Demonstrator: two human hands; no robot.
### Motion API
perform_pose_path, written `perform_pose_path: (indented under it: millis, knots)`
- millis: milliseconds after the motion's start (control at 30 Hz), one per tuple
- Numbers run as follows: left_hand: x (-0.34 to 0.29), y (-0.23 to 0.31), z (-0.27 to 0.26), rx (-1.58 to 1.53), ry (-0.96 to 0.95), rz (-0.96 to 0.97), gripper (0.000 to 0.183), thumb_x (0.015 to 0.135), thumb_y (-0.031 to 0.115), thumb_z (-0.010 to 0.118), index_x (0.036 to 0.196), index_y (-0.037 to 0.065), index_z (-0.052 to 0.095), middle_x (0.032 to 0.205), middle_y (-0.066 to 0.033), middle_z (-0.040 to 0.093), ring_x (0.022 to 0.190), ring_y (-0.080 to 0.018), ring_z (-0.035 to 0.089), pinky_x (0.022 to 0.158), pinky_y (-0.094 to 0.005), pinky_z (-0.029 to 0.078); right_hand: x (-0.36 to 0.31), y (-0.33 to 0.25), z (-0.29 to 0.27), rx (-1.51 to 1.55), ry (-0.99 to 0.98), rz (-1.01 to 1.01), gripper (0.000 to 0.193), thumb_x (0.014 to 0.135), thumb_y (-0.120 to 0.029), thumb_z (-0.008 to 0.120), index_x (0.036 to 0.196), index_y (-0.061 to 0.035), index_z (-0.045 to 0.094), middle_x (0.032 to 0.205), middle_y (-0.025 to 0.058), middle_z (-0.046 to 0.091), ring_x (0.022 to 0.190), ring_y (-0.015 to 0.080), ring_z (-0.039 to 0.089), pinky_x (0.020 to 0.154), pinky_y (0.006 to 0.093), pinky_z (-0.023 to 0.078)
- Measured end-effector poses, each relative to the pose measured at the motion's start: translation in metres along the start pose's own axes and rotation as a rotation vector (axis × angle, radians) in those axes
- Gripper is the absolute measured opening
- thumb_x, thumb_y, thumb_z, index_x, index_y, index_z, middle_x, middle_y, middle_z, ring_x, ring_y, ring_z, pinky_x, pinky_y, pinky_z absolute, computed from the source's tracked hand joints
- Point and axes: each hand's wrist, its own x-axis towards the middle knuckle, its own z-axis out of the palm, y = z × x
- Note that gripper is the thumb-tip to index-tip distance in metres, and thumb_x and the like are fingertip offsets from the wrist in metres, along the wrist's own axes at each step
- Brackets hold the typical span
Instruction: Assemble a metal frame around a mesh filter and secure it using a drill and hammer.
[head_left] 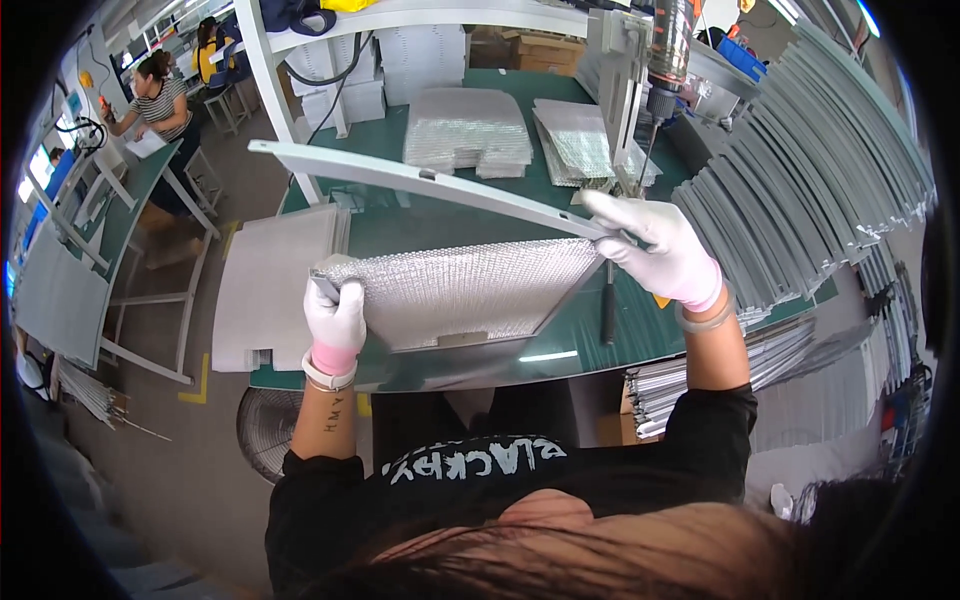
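My left hand point(335, 318), in a white glove, is closed on the left upper corner of a silvery mesh panel point(480, 290). The panel is tilted above the green table, with grey edging along its sides. My gloved right hand point(662, 248) pinches the right end of a long pale-grey metal strip point(420, 180) beside the panel's right upper corner. From there the strip slants up and leftward, its far end apart from the panel. Whether my right fingers also grip the panel corner is hidden.
A power screwdriver point(668, 60) hangs over the green table point(390, 215). Mesh sheets point(468, 125) are stacked behind, and pale sheets point(265, 280) at left. Many grey strips point(800, 180) stand stacked at right. A black-handled tool point(608, 310) lies near my right hand. A person point(165, 105) sits far left.
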Motion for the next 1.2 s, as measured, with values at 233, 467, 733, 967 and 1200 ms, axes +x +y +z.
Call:
perform_pose_path:
  millis: [233, 467, 733, 967, 1200]
  knots:
    - [-0.001, 0.009, 0.001, -0.002, 0.026, 0.011, 0.019, 0.088, 0.002, 0.058, 0.107, -0.002, 0.06, 0.096, -0.0012, 0.063, 0.084, -0.0079, 0.055, 0.078, -0.0237, 0.046, 0.029, -0.015, -0.006, -0.216, -0.353, -0.149, 0.04, 0.078, 0.002, 0.071, 0.117, -0.0074, 0.067, 0.081, 0.0105, 0.063, 0.071, 0.028, 0.062, 0.065, 0.0352, 0.049]
    - [0.024, 0.057, -0.013, 0.267, -0.287, -0.029, 0.011, 0.083, 0.004, 0.069, 0.092, -0.001, 0.067, 0.085, -0.0066, 0.065, 0.074, -0.012, 0.059, 0.068, -0.0256, 0.048, 0.059, -0.036, 0.02, -0.201, -0.467, -0.198, 0.032, 0.075, -0.002, 0.068, 0.107, -0.0047, 0.065, 0.083, 0.0127, 0.062, 0.076, 0.0324, 0.063, 0.067, 0.0377, 0.051]
    - [0.014, 0.046, 0.008, 0.012, -0.126, 0.132, 0.019, 0.082, 0.002, 0.072, 0.099, 0.0, 0.063, 0.091, -0.0045, 0.062, 0.078, -0.0086, 0.056, 0.07, -0.0233, 0.047, 0.081, -0.048, 0.052, -0.085, -0.501, -0.344, 0.043, 0.076, -0.004, 0.065, 0.119, -0.0052, 0.06, 0.092, 0.014, 0.063, 0.085, 0.0358, 0.063, 0.075, 0.0426, 0.052]
    - [0.013, 0.032, 0.023, -0.195, 0.145, 0.285, 0.066, 0.076, -0.005, 0.077, 0.133, 0.003, 0.044, 0.108, -0.0079, 0.06, 0.09, -0.01, 0.058, 0.078, -0.0235, 0.049, 0.085, -0.057, 0.057, -0.099, -0.444, -0.37, 0.05, 0.076, 0.001, 0.064, 0.126, -0.0042, 0.061, 0.078, 0.0133, 0.053, 0.071, 0.033, 0.057, 0.064, 0.0407, 0.048]
    - [0.025, 0.003, 0.031, -0.095, 0.252, 0.458, 0.055, 0.073, -0.006, 0.08, 0.117, 0.007, 0.049, 0.114, -0.0059, 0.058, 0.073, -0.0042, 0.044, 0.066, -0.0191, 0.042, 0.085, -0.056, 0.058, -0.138, -0.422, -0.301, 0.049, 0.076, 0.001, 0.063, 0.125, -0.0035, 0.061, 0.079, 0.0139, 0.053, 0.073, 0.0329, 0.057, 0.066, 0.0408, 0.047]
